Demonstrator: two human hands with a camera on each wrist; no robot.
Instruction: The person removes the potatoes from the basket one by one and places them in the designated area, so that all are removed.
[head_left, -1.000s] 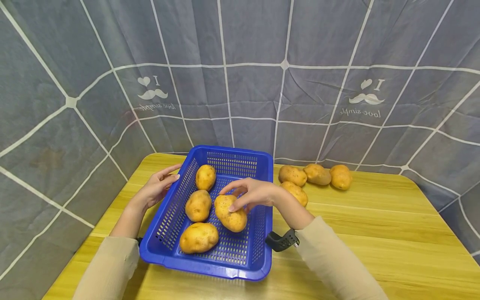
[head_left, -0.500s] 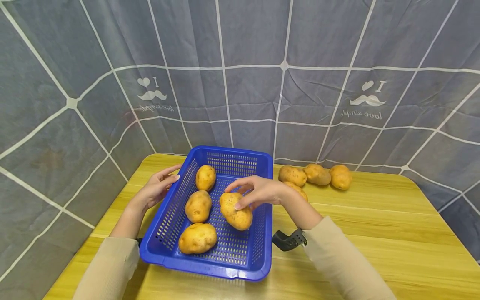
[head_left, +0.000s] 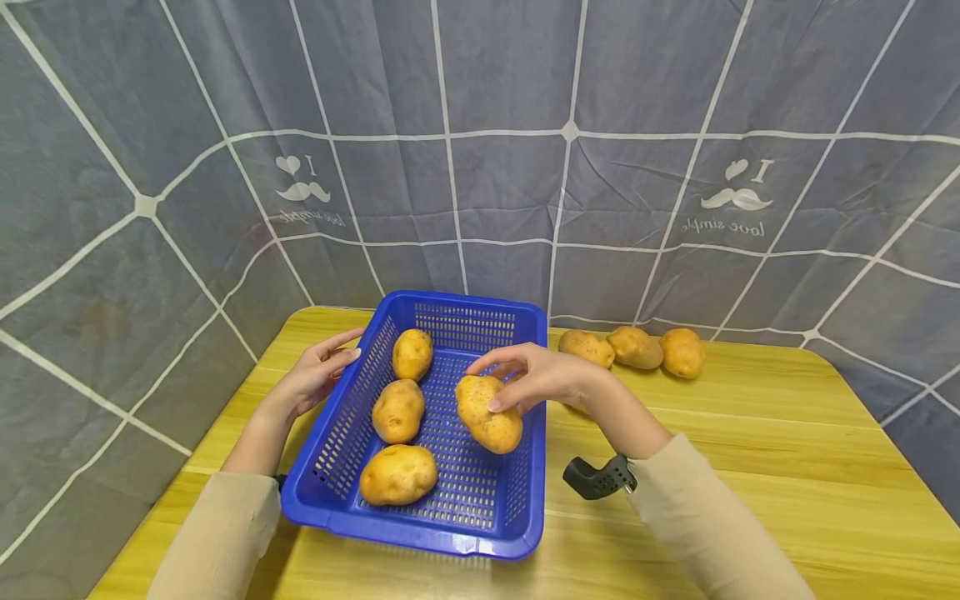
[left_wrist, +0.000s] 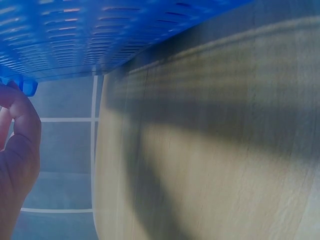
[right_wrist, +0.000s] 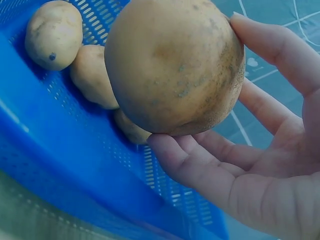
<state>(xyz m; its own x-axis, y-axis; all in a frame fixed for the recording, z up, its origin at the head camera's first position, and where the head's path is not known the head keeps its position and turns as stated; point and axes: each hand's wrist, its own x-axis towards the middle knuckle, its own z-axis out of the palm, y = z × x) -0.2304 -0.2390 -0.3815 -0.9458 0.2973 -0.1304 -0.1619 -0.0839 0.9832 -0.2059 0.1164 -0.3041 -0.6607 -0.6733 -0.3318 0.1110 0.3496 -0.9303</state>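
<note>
My right hand (head_left: 536, 379) grips a large yellow potato (head_left: 487, 412) with thumb and fingers, over the right half of a blue plastic basket (head_left: 412, 537). The right wrist view shows this potato (right_wrist: 172, 70) between thumb and fingertips, with dark specks on its skin. Along the basket's left side lie three more potatoes: a back one (head_left: 412, 355), a middle one (head_left: 398, 412) and a front one (head_left: 398, 475). My left hand (head_left: 322, 373) holds the basket's left rim from outside; in the left wrist view its fingers (left_wrist: 22, 120) reach up to the rim's lip.
Three potatoes (head_left: 636, 347) sit in a row at the back right of the wooden table (head_left: 750, 467). Another potato (head_left: 579, 408) is mostly hidden behind my right forearm. A grey curtain (head_left: 495, 183) with white lines hangs behind the table. A black band (head_left: 600, 477) is on my right wrist.
My right hand has moved right and slightly away from me with the potato, from beside the middle potato towards the basket's right wall. The left hand and basket have stayed put.
</note>
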